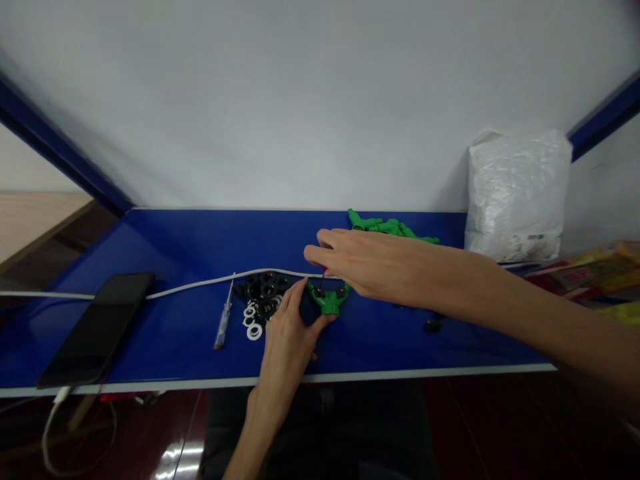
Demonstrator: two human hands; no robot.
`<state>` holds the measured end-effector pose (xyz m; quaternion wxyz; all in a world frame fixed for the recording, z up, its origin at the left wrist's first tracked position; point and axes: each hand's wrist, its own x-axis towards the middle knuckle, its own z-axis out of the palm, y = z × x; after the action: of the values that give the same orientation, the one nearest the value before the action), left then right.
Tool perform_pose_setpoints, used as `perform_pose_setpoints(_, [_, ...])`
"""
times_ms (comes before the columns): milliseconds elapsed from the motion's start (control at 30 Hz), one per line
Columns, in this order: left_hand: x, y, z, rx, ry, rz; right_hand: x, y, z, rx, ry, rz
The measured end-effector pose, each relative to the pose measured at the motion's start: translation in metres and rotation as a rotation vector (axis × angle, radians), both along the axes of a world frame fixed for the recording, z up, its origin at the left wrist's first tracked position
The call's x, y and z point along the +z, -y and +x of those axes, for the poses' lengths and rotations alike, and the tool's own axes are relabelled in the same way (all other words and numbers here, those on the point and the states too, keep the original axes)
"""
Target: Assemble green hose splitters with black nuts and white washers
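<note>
My left hand [287, 327] grips a green Y-shaped hose connector [330, 303] against the blue table, thumb at its base and fingers at its left arm. Two dark round parts sit in the connector's arms. Over it, my right hand [345, 261] is closed on a red-handled screwdriver [325, 270], most of which the fingers hide. Its thin shaft points down at the connector's left dark part; whether it touches is too small to tell. Left of my left hand lie a pile of black rings [261, 285] and several white washers [254, 331].
A clear-handled screwdriver [223, 327] lies left of the rings. Farther left, a phone [100, 327] rests over a white cable [200, 285] that runs across the table. More green connectors [387, 227] lie behind my right arm. A white plastic package [517, 193] stands back right; a small black part [433, 325] is below my forearm.
</note>
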<state>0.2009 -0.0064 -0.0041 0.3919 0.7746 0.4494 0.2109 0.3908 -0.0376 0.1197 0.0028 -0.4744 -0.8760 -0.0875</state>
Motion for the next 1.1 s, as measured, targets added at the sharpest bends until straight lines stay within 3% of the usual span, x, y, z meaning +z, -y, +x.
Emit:
perform_pose_setpoints(467, [-0.008,-0.002,0.0,0.005,-0.067,0.062,0.001,-0.008,0.012,0.081,-0.046,-0.029])
perform_pose_setpoints(733, [-0.002,0.0,0.0,-0.031,-0.087,0.062,0.002,-0.003,0.017,0.01,-0.189,-0.145])
perform_pose_setpoints(900, [-0.001,0.001,0.001,-0.109,-0.137,0.131,0.0,0.001,0.017,0.002,-0.152,-0.142])
perform_pose_setpoints(1100, [0.002,0.0,0.001,-0.123,-0.148,0.075,0.005,0.012,0.016,-0.163,-0.177,-0.217])
